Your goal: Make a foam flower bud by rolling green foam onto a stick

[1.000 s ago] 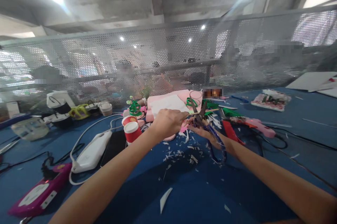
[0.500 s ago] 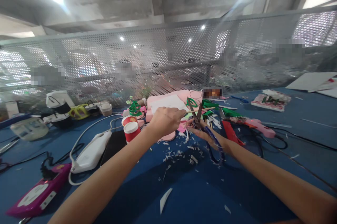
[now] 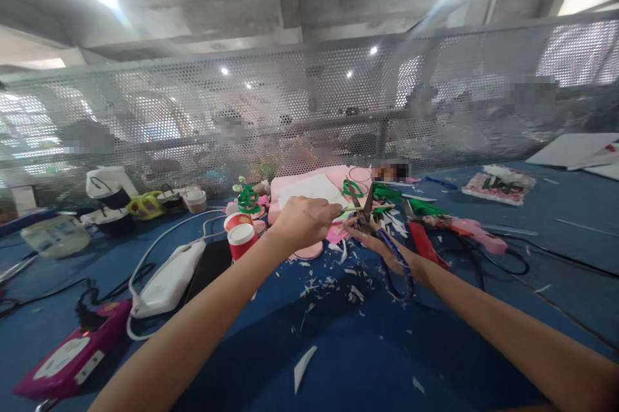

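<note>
My left hand (image 3: 305, 222) is closed in a pinch on a thin wooden stick (image 3: 370, 207) that points to the right. My right hand (image 3: 380, 245) grips blue-handled scissors (image 3: 393, 257), whose dark blades (image 3: 363, 207) cross the stick. Both hands hover over the blue table (image 3: 338, 347) above a scatter of white paper scraps (image 3: 333, 283). Just behind the hands lie pink foam sheets (image 3: 309, 189) and green paper curls (image 3: 249, 198).
Two red paper cups (image 3: 240, 236) stand left of my left hand. A white charger with cable (image 3: 167, 283), a magenta device (image 3: 68, 357), a pink glue gun (image 3: 476, 235) and black cords lie around. A perforated metal screen (image 3: 309, 109) closes off the table's far side.
The scissor blades have shifted slightly along the stick, and the stick's angle has changed a little. Both arms stay almost in place.
</note>
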`<state>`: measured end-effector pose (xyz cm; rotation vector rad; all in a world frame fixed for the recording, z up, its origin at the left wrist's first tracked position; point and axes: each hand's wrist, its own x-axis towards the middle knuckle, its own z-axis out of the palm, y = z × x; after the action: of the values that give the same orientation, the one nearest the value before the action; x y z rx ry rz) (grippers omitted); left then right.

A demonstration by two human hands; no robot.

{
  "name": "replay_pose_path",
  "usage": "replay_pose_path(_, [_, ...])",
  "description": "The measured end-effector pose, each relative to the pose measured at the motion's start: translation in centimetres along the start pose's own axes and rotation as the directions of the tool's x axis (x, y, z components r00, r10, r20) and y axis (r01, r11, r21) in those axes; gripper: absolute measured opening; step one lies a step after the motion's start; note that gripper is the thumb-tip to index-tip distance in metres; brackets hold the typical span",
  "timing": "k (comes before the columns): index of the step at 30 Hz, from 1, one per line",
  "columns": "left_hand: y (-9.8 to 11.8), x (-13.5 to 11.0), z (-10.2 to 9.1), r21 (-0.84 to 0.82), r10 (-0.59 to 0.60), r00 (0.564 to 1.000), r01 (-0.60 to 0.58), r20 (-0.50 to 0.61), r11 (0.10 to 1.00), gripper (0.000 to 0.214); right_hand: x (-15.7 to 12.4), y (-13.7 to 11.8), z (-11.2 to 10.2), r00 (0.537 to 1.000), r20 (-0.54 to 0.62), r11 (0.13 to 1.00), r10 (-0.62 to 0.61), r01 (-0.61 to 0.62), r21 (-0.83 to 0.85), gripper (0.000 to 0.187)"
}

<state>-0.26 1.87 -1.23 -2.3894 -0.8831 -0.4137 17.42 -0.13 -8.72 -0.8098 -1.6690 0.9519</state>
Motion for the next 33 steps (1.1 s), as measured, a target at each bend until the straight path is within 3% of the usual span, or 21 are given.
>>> replay_pose_path(6, [-0.1, -0.1, 0.0, 0.009, -0.005, 1.000, 0.005, -0.016, 1.000, 0.027, 0.1, -0.5, 0.1, 0.996, -0.023, 0.995, 0.087, -0.086, 0.047, 0.050])
replay_pose_path(15, [-0.2, -0.1, 0.1, 0.012, -0.002, 1.000, 0.002, -0.010, 1.000, 0.027, 0.0, -0.4, 0.1, 0.993, -0.009, 0.992, 0.117, -0.117, 0.040, 0.052])
replay_pose_path(26, [-0.2, 0.0, -0.3, -0.002, 0.003, 1.000, -0.003, 0.023, 1.000, 0.027, 0.1, 0.6, 0.0, 1.000, -0.006, 0.999, 0.007, -0.007, 0.031, 0.047])
replay_pose_path(33, [0.2, -0.1, 0.0, 0.021, 0.012, 0.999, -0.012, -0.030, 1.000, 0.027, 0.0, 0.8, 0.0, 0.998, -0.045, 0.997, -0.038, 0.035, -0.069, 0.040])
